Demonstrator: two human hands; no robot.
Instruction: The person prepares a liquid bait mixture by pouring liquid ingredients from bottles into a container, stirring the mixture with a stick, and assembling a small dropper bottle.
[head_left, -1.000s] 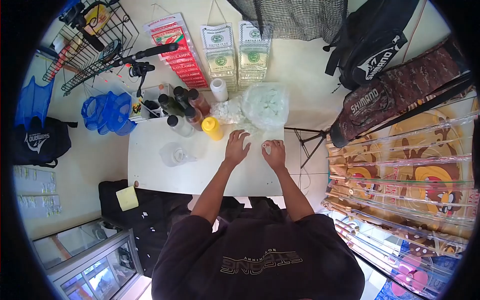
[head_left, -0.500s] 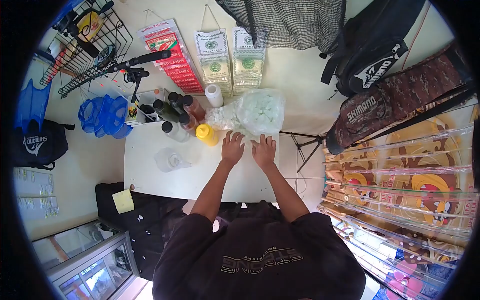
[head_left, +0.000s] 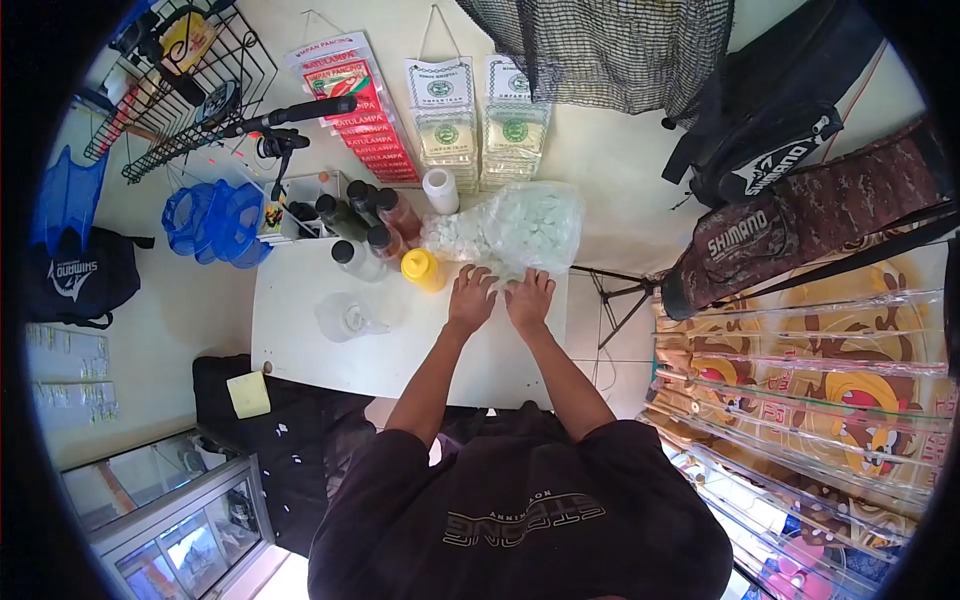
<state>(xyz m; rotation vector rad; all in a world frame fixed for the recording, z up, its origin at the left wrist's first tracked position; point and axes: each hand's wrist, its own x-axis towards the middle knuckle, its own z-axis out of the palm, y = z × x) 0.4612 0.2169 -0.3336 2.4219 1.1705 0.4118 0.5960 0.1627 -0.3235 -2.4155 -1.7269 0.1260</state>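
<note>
My left hand [head_left: 471, 298] and my right hand [head_left: 529, 299] are close together near the back of the white table [head_left: 400, 352], at the lower edge of a clear plastic bag [head_left: 535, 225] with pale pieces inside. Both hands have curled fingers at the thin plastic; what lies under the fingertips is too small to make out. Left of my left hand stands a yellow squeeze bottle [head_left: 422, 270]. White pieces in clear plastic [head_left: 453, 234] lie behind it, beside an upright white bottle [head_left: 440, 191].
Several dark-capped bottles [head_left: 397, 214] stand at the back left. A clear plastic container [head_left: 344, 317] lies at the left. Packets [head_left: 375, 130] hang on the wall. A black tripod [head_left: 622, 292] stands beyond the table's right edge.
My right hand has moved left towards my left hand and now touches the plastic. The head view has shifted slightly.
</note>
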